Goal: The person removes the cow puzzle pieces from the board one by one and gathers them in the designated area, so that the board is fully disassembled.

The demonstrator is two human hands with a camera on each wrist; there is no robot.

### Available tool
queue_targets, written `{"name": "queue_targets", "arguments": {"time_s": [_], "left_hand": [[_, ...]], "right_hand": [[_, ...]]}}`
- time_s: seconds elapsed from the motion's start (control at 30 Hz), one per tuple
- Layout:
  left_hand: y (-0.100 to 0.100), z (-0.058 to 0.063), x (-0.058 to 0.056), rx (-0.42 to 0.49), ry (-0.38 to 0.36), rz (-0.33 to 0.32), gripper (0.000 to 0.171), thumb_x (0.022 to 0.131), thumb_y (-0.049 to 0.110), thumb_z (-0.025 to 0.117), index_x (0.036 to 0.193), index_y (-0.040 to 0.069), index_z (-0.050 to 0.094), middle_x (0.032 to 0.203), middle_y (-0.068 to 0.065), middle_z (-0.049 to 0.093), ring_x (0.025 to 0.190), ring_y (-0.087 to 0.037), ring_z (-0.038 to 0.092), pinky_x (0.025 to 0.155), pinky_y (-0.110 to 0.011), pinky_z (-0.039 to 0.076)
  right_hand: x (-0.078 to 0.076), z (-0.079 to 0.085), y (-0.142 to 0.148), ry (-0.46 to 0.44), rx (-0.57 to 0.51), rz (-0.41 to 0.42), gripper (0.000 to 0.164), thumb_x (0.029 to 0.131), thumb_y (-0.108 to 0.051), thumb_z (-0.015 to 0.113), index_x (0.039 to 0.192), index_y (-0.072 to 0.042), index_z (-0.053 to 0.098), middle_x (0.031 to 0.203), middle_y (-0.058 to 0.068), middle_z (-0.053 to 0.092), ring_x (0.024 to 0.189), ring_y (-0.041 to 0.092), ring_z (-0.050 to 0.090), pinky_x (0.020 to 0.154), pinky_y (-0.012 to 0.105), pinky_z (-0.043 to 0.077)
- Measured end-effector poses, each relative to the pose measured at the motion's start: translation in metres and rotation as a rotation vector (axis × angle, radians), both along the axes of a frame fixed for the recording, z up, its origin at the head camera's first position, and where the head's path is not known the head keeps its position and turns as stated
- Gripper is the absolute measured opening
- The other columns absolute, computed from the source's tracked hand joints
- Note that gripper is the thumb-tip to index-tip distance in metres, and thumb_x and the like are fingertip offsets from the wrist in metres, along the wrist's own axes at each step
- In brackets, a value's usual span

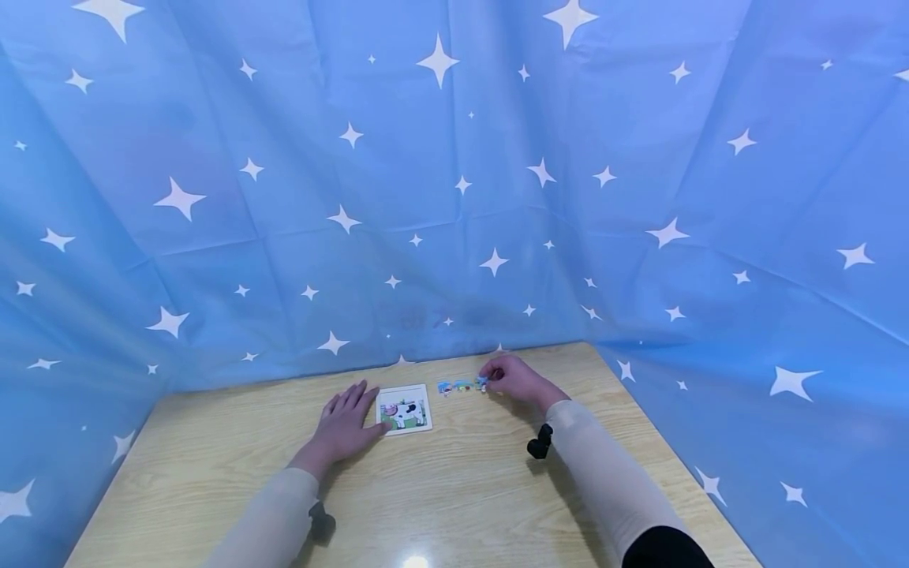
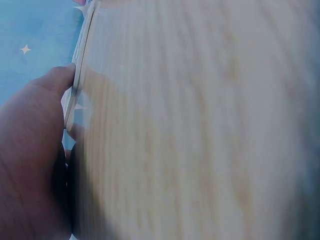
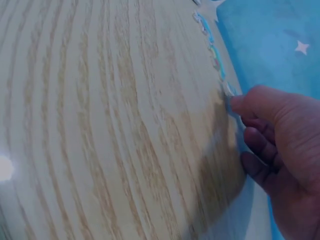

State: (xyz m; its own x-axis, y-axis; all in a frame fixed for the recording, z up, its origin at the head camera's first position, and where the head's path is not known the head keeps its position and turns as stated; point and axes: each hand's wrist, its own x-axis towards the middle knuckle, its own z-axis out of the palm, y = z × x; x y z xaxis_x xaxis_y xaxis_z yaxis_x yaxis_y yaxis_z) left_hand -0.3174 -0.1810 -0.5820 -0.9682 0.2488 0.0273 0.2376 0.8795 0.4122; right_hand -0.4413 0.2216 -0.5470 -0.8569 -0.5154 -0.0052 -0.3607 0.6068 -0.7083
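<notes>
A small jigsaw puzzle tray with a white rim lies near the table's far side, with a cow picture inside it. My left hand lies spread at the tray's left side, thumb on its lower left corner. To the right of the tray, several small colourful puzzle pieces sit in a row. At the right end of that row my right hand pinches a blue puzzle piece between thumb and forefinger. Its other fingers are curled in the right wrist view, partly hiding the piece.
A light wooden table carries everything. Behind it and along both sides hangs a blue curtain with white stars, close to the far edge. A black wrist device juts out under the right forearm.
</notes>
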Motion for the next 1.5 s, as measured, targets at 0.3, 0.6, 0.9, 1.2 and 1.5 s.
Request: {"name": "queue_targets", "arguments": {"time_s": [0.3,0.6,0.9,1.2,1.5], "left_hand": [[0.000,-0.009,-0.002,0.057,0.054,-0.024,0.093,0.105,0.070,0.059,0.172,0.008,0.038,0.178,-0.026,0.028,0.165,-0.049,0.020,0.129,-0.074,0.013],[-0.004,-0.018,-0.006,0.073,0.086,-0.038,0.094,0.105,0.073,0.055,0.171,0.009,0.038,0.177,-0.027,0.028,0.165,-0.050,0.021,0.127,-0.076,0.014],[-0.003,-0.016,-0.006,0.054,0.065,-0.028,0.092,0.105,0.069,0.058,0.172,0.009,0.037,0.178,-0.027,0.028,0.164,-0.050,0.021,0.127,-0.076,0.015],[-0.001,-0.004,-0.001,0.050,0.047,-0.024,0.088,0.107,0.064,0.060,0.171,0.007,0.039,0.178,-0.027,0.028,0.165,-0.050,0.021,0.129,-0.074,0.014],[-0.007,-0.018,-0.007,0.072,0.075,-0.043,0.095,0.105,0.074,0.053,0.171,0.009,0.037,0.177,-0.027,0.028,0.164,-0.052,0.021,0.126,-0.077,0.014]], "right_hand": [[0.004,0.000,-0.001,0.006,0.008,0.004,0.025,0.101,-0.003,0.076,0.125,0.000,0.077,0.116,0.008,0.074,0.101,0.019,0.066,0.092,0.043,0.057],[0.001,-0.001,-0.001,0.016,0.046,0.022,0.024,0.102,-0.004,0.076,0.126,-0.001,0.077,0.118,0.007,0.073,0.105,0.019,0.066,0.096,0.043,0.058],[-0.001,0.000,-0.001,0.001,0.072,0.030,0.024,0.103,-0.003,0.076,0.127,-0.001,0.076,0.118,0.005,0.073,0.106,0.017,0.066,0.098,0.042,0.058],[-0.003,-0.003,0.001,-0.016,0.034,0.033,0.027,0.103,-0.007,0.078,0.128,-0.001,0.076,0.119,0.008,0.072,0.105,0.018,0.065,0.096,0.043,0.057],[0.001,-0.009,-0.004,-0.018,-0.056,-0.038,0.029,0.103,-0.013,0.081,0.130,-0.004,0.075,0.122,0.005,0.071,0.108,0.021,0.066,0.097,0.043,0.057]]}}
